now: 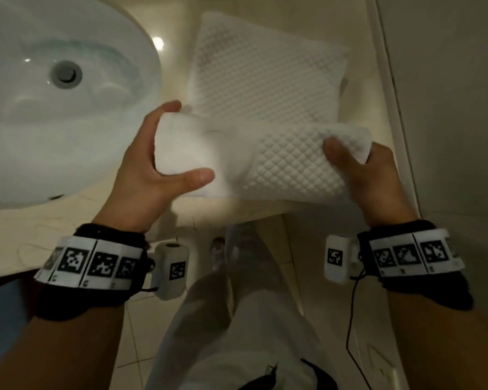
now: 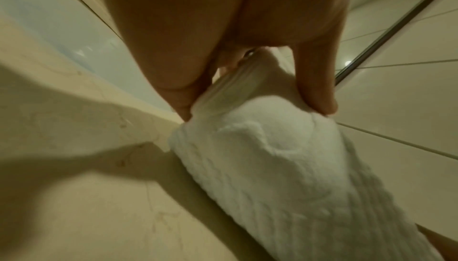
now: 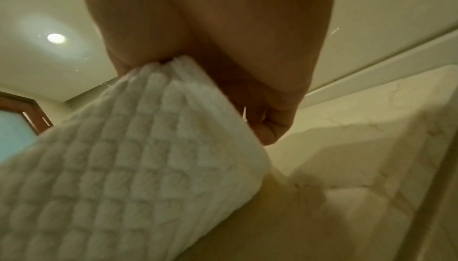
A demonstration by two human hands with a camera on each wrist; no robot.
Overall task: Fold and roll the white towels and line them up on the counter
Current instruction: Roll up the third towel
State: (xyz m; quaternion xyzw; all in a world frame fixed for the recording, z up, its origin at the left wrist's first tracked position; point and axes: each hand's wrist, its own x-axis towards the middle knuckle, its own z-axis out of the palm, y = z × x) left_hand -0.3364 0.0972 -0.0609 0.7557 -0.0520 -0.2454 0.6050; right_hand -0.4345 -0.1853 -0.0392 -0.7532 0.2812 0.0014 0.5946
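A rolled white quilted towel (image 1: 268, 161) lies crosswise above the near edge of the beige counter (image 1: 54, 229). My left hand (image 1: 152, 164) grips its left end, thumb on the near side and fingers curled over the far side. My right hand (image 1: 358, 170) grips its right end, thumb on top. In the left wrist view the towel (image 2: 285, 177) runs away from my left hand (image 2: 247, 92). The right wrist view shows the towel (image 3: 124, 167) bunched in my right hand (image 3: 223, 92). A second folded white towel (image 1: 265, 68) lies flat farther back on the counter.
A round white sink basin (image 1: 54, 94) with a grey drain (image 1: 65, 74) fills the left of the counter. A wall (image 1: 448, 94) bounds the counter on the right. Below the counter edge are my light trousers (image 1: 237, 319) and the tiled floor.
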